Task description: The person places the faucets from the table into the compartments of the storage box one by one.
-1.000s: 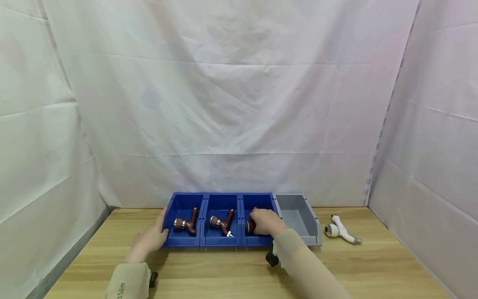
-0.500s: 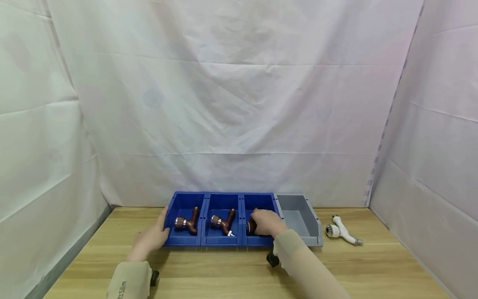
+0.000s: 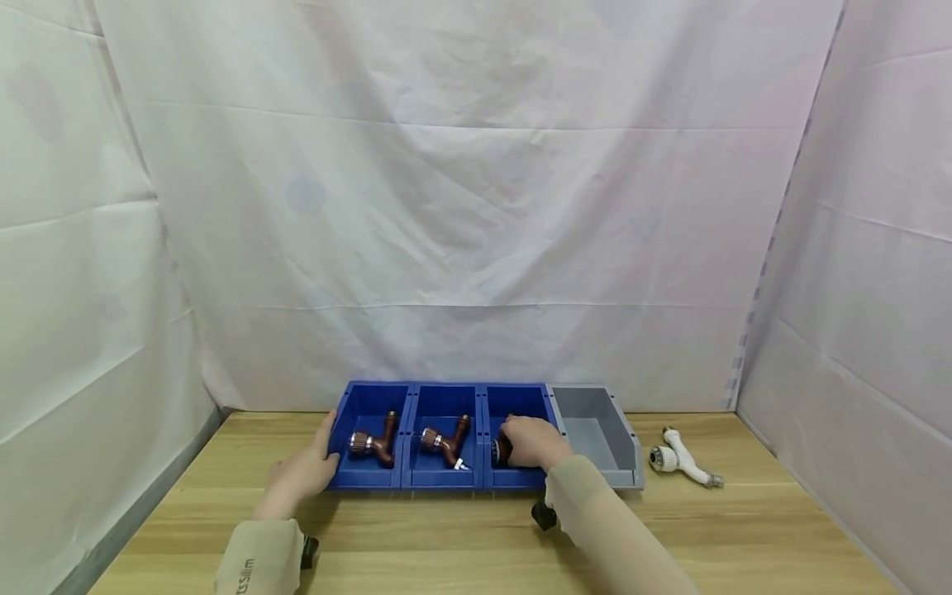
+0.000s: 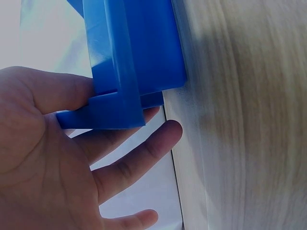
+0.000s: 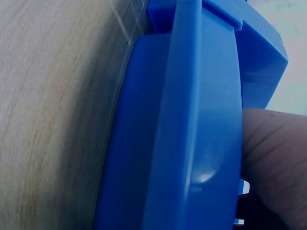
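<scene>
My left hand (image 3: 301, 471) is at the outer wall of the leftmost blue bin (image 3: 369, 477). In the left wrist view, the thumb and fingers of this hand (image 4: 57, 143) hold that wall (image 4: 112, 108) from both sides, with the lower fingers spread. My right hand (image 3: 531, 442) reaches into the third blue bin (image 3: 513, 397) and holds a dark brown tap (image 3: 501, 452), mostly hidden by the fingers. The right wrist view shows mainly the bin's front wall (image 5: 192, 143). One brown tap (image 3: 378, 444) lies in the first bin, another brown tap (image 3: 446, 444) in the second.
A grey bin (image 3: 598, 438) adjoins the blue ones on the right. Beyond it, a white tap (image 3: 680, 459) lies on the wooden table (image 3: 424, 545). White cloth (image 3: 446, 248) hangs behind and at both sides.
</scene>
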The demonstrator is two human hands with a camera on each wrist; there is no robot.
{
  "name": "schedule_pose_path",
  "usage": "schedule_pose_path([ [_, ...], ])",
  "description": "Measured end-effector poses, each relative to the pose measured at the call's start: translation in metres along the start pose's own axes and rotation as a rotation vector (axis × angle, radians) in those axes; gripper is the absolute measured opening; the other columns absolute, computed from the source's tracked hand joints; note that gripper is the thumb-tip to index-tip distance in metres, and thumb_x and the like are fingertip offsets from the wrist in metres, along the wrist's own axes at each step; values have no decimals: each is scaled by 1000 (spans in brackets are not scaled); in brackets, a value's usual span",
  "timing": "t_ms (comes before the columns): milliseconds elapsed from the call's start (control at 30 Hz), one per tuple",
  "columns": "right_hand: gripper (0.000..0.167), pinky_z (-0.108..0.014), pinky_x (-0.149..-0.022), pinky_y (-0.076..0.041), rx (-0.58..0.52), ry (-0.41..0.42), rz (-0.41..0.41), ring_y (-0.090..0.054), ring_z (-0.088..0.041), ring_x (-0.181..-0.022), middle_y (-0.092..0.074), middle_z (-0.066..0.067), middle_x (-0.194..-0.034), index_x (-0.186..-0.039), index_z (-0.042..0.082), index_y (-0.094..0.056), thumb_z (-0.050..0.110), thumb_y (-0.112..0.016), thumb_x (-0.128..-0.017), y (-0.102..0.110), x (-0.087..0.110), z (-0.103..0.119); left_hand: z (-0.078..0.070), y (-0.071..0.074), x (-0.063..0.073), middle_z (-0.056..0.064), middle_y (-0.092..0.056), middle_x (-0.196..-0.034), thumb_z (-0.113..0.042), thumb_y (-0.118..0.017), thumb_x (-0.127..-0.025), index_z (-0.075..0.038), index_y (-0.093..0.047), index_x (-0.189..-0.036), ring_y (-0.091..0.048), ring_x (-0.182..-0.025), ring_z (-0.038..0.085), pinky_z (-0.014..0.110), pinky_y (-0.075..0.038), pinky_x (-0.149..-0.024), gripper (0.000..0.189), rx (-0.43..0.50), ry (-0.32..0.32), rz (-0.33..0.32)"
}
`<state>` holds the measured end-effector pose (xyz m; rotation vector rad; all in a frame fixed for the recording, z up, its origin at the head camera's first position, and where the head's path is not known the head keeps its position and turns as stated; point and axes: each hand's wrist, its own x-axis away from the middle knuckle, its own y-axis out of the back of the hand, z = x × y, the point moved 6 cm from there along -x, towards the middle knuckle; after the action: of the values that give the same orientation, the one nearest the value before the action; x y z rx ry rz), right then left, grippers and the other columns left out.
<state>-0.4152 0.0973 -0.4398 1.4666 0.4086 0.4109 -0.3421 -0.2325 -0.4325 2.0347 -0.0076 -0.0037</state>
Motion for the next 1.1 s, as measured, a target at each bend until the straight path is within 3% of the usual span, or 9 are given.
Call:
schedule_pose_path([
  [100,13,-33,-71,-48,0,-4,0,-60,-29,-114,-61,-11,-130,-80,20,-67,10,-75,-80,1,1,-1,-1,0,0,31,-45,-138,-19,-44,-99,-10,-4,-156,-48,-118,54,78,-24,-91,70,-2,-4,-4],
  [200,15,-32,-65,-45,-5,-7,-2,-64,-23,-92,-66,-7,-118,-78,20,-65,9,-74,-80,2,2,-2,-2,0,0,31,-45,-138,-19,-44,-99,-9,-4,-156,-49,-117,54,78,-25,-91,71,-3,-8,-5],
  [267,16,-32,-62,-41,-4,-3,-7,-58,-18,-74,-67,-3,-103,-76,19,-63,8,-73,-80,3,4,-2,-3,0,0,32,-46,-136,-18,-45,-98,-9,-5,-156,-49,-116,55,78,-26,-90,71,-4,-11,-8],
  [367,19,-32,-60,-39,-1,8,-22,-45,-14,-64,-60,3,-84,-73,19,-59,7,-73,-79,5,6,-1,-4,0,0,33,-48,-134,-18,-45,-98,-8,-5,-155,-50,-115,55,77,-29,-89,70,-6,-16,-12],
  [467,21,-32,-59,-38,6,16,-31,-46,-14,-63,-59,3,-82,-72,19,-58,7,-73,-79,6,8,-1,-6,0,0,34,-49,-133,-17,-45,-98,-7,-6,-155,-50,-115,55,76,-30,-89,70,-6,-17,-16],
  [667,19,-31,-62,-44,29,16,-24,-65,-25,-88,-69,-8,-109,-73,18,-61,6,-74,-80,8,10,3,-7,0,0,33,-46,-136,-17,-44,-98,-7,-5,-155,-48,-117,55,77,-27,-90,70,7,-18,-11],
  [833,18,-32,-60,-42,45,10,-9,-61,-18,-78,-68,-3,-96,-78,18,-63,4,-74,-79,9,11,3,-7,0,0,33,-46,-136,-17,-44,-98,-7,-5,-155,-48,-117,55,76,-29,-89,70,3,-25,-8],
  [967,20,-31,-60,-42,31,3,-2,-53,-13,-72,-63,0,-92,-93,15,-70,2,-73,-79,14,14,5,-7,0,0,34,-46,-135,-17,-44,-98,-6,-5,-155,-49,-116,55,76,-32,-88,70,7,-36,-10],
  [1100,34,-31,-64,-48,2,36,-35,-58,-15,-80,-64,-3,-103,-113,10,-70,3,-72,-80,26,19,8,-3,1,1,36,-44,-136,-16,-43,-98,-4,-4,-154,-49,-116,56,74,-35,-86,70,18,-45,-12],
])
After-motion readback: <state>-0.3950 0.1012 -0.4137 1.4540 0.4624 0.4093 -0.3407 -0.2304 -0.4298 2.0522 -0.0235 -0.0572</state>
